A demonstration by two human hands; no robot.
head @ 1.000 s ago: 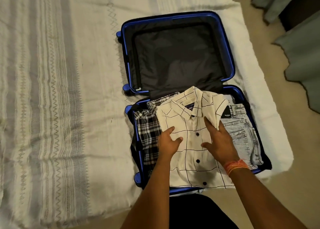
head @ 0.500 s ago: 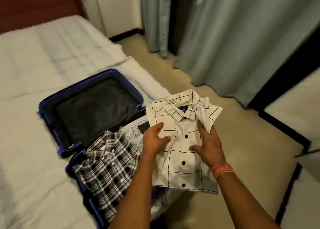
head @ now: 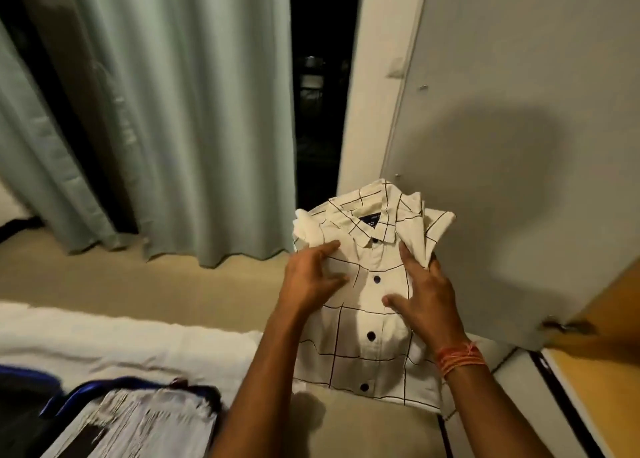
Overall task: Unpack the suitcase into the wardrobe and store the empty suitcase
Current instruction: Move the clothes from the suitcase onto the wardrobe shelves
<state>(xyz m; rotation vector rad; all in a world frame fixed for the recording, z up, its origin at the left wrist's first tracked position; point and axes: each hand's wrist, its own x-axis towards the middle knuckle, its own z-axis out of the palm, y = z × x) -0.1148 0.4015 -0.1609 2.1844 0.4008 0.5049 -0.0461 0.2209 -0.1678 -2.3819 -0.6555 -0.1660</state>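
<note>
Shirt: folded flat, cream cloth with a thin dark windowpane grid, dark buttons down the placket, collar at 12 o'clock with a dark neck label showing. One sleeve fold stuck out at its 2 o'clock corner.

We saw it held in the air just right of the view's centre, above the beige floor.

Left hand gripped the shirt's 9 o'clock edge, fingers curled over the cloth. Right hand gripped the 3 o'clock edge, thumb lying across the front. It wore orange threads at the wrist.

Suitcase lay open at 8 o'clock on the white bed, blue-rimmed; its contents were too blurred to name.

Green curtain hung at 10 to 11 o'clock. A pale door panel filled 2 o'clock, just behind the shirt.
</note>
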